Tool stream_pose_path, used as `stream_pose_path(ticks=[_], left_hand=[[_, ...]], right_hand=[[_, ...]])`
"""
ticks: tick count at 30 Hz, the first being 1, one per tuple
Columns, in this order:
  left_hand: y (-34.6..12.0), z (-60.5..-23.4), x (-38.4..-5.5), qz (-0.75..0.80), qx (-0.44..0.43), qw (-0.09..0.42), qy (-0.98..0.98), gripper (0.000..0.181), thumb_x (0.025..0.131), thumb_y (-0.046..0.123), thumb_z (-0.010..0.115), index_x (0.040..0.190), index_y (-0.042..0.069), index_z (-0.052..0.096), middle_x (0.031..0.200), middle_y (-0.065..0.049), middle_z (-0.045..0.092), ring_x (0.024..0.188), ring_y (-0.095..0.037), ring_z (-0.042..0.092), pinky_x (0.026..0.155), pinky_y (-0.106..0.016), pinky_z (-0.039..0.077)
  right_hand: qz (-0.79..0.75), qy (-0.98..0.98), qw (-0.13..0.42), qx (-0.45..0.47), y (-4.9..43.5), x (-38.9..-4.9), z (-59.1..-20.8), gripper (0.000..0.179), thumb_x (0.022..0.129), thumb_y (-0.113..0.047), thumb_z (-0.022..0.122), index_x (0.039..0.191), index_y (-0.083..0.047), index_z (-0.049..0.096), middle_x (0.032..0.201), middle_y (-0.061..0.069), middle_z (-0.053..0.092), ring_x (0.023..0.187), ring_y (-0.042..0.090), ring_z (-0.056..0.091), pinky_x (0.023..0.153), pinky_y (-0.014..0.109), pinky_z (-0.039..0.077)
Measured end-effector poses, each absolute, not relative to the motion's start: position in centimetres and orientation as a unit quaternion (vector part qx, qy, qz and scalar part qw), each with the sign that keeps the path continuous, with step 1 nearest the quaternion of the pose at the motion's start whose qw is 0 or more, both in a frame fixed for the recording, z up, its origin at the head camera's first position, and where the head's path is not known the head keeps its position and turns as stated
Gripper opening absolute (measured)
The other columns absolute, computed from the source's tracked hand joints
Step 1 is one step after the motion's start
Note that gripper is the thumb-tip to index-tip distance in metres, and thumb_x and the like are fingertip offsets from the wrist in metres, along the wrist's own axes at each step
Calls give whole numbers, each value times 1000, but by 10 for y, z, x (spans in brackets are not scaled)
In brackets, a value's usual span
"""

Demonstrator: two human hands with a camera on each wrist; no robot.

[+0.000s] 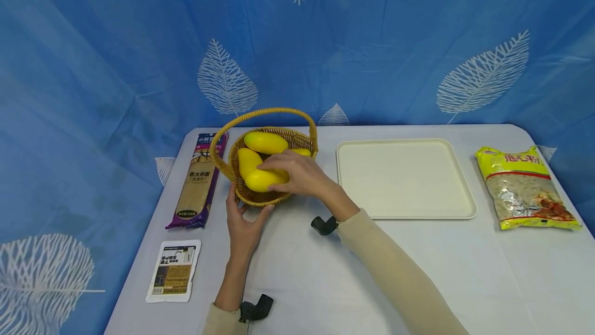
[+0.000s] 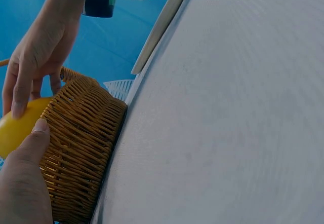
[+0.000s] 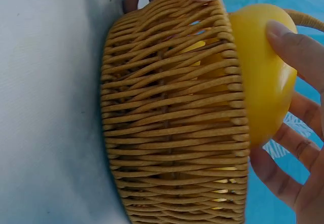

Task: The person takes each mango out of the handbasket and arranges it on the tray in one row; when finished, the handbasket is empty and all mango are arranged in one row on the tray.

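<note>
A wicker basket [image 1: 254,199] with a tall arched handle stands on the table and holds several yellow mangoes. My left hand [image 1: 245,229] holds the basket's near left side, its thumb [image 2: 36,138] on the rim and its fingers partly hidden behind the wicker. Over the basket, my right hand [image 1: 299,171] grips the front mango [image 3: 260,77] with thumb and fingers curled round it. That mango sticks up above the rim. Behind it lie a greenish-yellow mango [image 1: 266,142] and another mango [image 1: 248,161]; one more is mostly covered by the right hand.
A cream tray [image 1: 404,177] lies right of the basket. Left of the basket is a long pack of noodles [image 1: 197,180], with a small white pouch [image 1: 174,271] nearer the front. A yellow bag of pasta [image 1: 527,188] lies at the far right. A blue leaf-patterned cloth hangs behind.
</note>
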State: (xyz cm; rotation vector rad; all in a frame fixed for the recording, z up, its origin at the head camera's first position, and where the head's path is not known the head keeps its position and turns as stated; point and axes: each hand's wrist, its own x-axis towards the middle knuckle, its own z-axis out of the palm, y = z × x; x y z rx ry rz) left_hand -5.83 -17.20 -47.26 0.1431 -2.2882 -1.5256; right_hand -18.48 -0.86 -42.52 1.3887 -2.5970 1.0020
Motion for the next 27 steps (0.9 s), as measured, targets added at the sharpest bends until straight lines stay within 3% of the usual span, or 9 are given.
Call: stream_pose_path(ticks=[6, 10, 19, 27], left_hand=[[-172, -473, -58, -539, 46, 199, -817, 97, 82, 7, 79, 154, -3, 16, 154, -26, 27, 134, -41, 39, 102, -57, 43], [-172, -474, -58, -540, 48, 198, -817, 97, 81, 8, 79, 154, -2, 16, 153, -27, 27, 133, -43, 39, 103, -59, 42], [-171, -475, -57, -538, 47, 200, -818, 97, 81, 6, 79, 153, -4, 16, 153, -28, 27, 134, -43, 39, 101, -57, 43], [-170, -473, -57, -546, 54, 196, -813, 97, 81, 8, 79, 154, -2, 15, 153, -29, 26, 135, -44, 36, 104, -59, 41]], right_hand=[[357, -819, 37, 448, -5, -184, -417, 48, 83, -37, 78, 127, -21, 67, 127, -4, 67, 122, 18, 57, 112, 44, 38], [380, -808, 51, 447, 0, -180, -410, 48, 84, -34, 78, 127, -17, 67, 125, -1, 68, 121, 19, 57, 114, 42, 37], [399, -816, 130, 398, 29, -169, -397, 48, 81, -34, 80, 124, -17, 68, 124, 1, 67, 119, 22, 57, 103, 40, 47], [389, -844, 157, 336, 67, -162, -408, 49, 81, -36, 80, 126, -22, 66, 115, -1, 67, 103, 17, 59, 83, 36, 55]])
